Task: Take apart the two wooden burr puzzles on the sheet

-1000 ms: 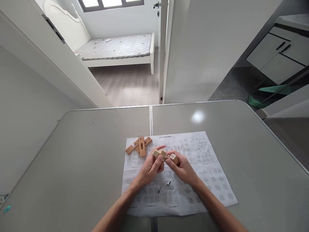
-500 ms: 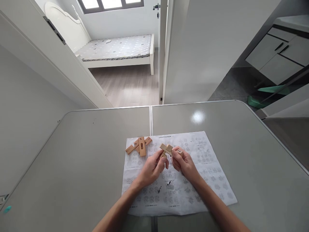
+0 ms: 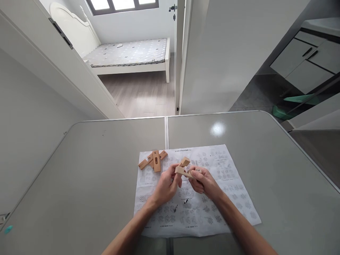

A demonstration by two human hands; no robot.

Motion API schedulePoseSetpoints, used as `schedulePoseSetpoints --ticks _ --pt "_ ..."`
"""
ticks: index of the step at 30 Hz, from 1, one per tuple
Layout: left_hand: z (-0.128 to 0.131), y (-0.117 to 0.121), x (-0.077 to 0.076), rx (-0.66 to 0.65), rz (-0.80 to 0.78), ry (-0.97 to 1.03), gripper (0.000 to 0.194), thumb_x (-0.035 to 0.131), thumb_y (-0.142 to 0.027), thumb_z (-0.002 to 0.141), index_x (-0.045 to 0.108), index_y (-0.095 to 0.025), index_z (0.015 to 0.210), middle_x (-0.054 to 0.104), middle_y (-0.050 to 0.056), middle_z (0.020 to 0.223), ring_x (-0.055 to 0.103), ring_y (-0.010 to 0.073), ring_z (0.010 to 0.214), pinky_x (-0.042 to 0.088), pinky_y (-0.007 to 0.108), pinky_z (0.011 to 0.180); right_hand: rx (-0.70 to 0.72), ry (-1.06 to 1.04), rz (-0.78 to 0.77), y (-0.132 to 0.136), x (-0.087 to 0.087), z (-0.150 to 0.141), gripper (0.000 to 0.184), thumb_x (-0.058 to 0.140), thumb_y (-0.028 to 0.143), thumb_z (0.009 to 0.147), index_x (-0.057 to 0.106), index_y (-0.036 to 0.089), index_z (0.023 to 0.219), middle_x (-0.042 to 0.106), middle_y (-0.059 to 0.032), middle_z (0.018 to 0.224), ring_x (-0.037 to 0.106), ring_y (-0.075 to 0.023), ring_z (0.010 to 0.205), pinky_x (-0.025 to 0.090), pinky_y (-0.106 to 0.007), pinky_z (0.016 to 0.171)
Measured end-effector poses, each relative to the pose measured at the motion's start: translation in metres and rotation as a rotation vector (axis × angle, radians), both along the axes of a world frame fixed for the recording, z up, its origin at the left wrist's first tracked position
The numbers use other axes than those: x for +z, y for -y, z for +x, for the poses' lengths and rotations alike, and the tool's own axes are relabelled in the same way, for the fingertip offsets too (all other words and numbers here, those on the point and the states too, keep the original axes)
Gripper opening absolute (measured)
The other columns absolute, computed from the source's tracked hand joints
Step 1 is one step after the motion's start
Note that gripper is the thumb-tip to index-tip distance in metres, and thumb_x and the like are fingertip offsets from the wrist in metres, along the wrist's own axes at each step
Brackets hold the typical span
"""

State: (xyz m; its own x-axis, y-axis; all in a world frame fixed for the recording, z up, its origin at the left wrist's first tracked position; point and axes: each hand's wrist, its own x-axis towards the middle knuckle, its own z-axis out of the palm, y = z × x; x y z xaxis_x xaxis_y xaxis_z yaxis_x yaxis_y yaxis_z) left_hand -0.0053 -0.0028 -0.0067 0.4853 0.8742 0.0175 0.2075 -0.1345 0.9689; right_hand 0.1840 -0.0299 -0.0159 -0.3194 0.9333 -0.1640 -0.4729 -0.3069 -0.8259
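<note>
Above the printed sheet (image 3: 212, 198), my left hand (image 3: 166, 184) pinches a pale notched wooden puzzle piece (image 3: 185, 162). My right hand (image 3: 205, 181) grips another notched wooden puzzle piece (image 3: 183, 171), which crosses close in front of the first. A dark mark like a numeral shows on the wood at my right fingers. Whether the two pieces are interlocked or only touching I cannot tell, since fingers cover parts of them. Left of my hands, several darker wooden puzzle pieces (image 3: 156, 161) lie crossed in a small pile on the sheet's upper left corner.
The sheet carries rows of small line drawings and lies on a grey table (image 3: 92, 184) with a metal seam (image 3: 166, 132) down its middle. Past the far edge stand a doorway and a bed (image 3: 130, 53). A small teal object (image 3: 8, 229) is at the lower left.
The wooden pieces in my hands have turned: the piece in my left hand now points up and away, and the right-hand piece sits lower across it. The pile has stayed put.
</note>
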Motion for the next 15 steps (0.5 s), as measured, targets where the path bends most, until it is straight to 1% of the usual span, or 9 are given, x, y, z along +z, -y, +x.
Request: schedulePoseSetpoints --ticks 2,4,6,8,11,13,15 --pt "0.001 -0.0003 0.0006 0.057 0.02 -0.025 0.027 0.045 -0.036 0.107 0.055 -0.017 0.124 0.069 0.001 0.077 0.058 0.0119 0.059 0.048 0.024 0.061 -0.005 0.002 0.013 0.0007 -0.001 0.0002 0.036 0.068 0.048 0.097 0.054 0.021 0.076 0.037 0.011 0.047 0.023 -0.006 0.038 0.021 -0.02 0.037" --pt "0.0025 0.0004 0.0026 0.108 0.056 -0.068 0.028 0.046 -0.036 0.107 0.054 -0.018 0.126 0.073 0.002 0.08 0.059 0.0115 0.058 0.048 0.024 0.061 -0.048 0.008 0.025 0.0009 -0.0026 0.0002 0.035 0.066 0.046 0.098 0.054 0.021 0.077 0.035 0.0113 0.049 0.021 -0.0061 0.039 0.019 -0.02 0.037" --pt "0.0038 0.0022 0.0049 0.158 0.11 -0.126 0.03 0.047 -0.034 0.106 0.05 -0.019 0.131 0.075 0.0 0.079 0.057 0.0106 0.054 0.047 0.023 0.058 -0.124 0.015 0.033 0.0006 -0.004 0.0002 0.034 0.064 0.045 0.1 0.054 0.022 0.077 0.032 0.0118 0.05 0.018 -0.0062 0.04 0.017 -0.02 0.038" --pt "0.004 0.0042 0.006 0.216 0.199 -0.209 0.035 0.05 -0.031 0.104 0.045 -0.021 0.137 0.073 -0.004 0.074 0.055 0.0101 0.051 0.046 0.022 0.056 -0.211 0.056 0.034 0.0003 -0.0041 0.0002 0.035 0.063 0.045 0.101 0.052 0.023 0.077 0.029 0.0121 0.051 0.018 -0.0066 0.041 0.015 -0.021 0.039" --pt "0.0017 0.0058 0.004 0.286 0.349 -0.344 0.043 0.055 -0.027 0.099 0.041 -0.022 0.14 0.067 -0.009 0.065 0.056 0.0099 0.047 0.046 0.021 0.055 -0.351 0.247 0.052 0.0008 -0.0011 -0.0012 0.035 0.062 0.048 0.101 0.053 0.023 0.078 0.031 0.0112 0.051 0.022 -0.0084 0.043 0.019 -0.022 0.042" --pt "-0.0005 0.0056 0.0013 0.297 0.407 -0.408 0.044 0.055 -0.027 0.098 0.04 -0.023 0.14 0.067 -0.01 0.063 0.057 0.01 0.045 0.046 0.021 0.055 -0.432 0.434 0.088 0.0018 0.0025 -0.0037 0.034 0.061 0.049 0.1 0.056 0.022 0.08 0.038 0.0091 0.053 0.029 -0.0098 0.046 0.025 -0.023 0.044" --pt "-0.0024 0.005 -0.0011 0.295 0.443 -0.461 0.044 0.056 -0.027 0.099 0.04 -0.023 0.139 0.069 -0.01 0.064 0.057 0.0107 0.044 0.045 0.022 0.053 -0.478 0.614 0.143 0.0028 0.0057 -0.0075 0.034 0.062 0.05 0.1 0.058 0.022 0.081 0.044 0.0066 0.058 0.035 -0.0109 0.049 0.029 -0.024 0.047"
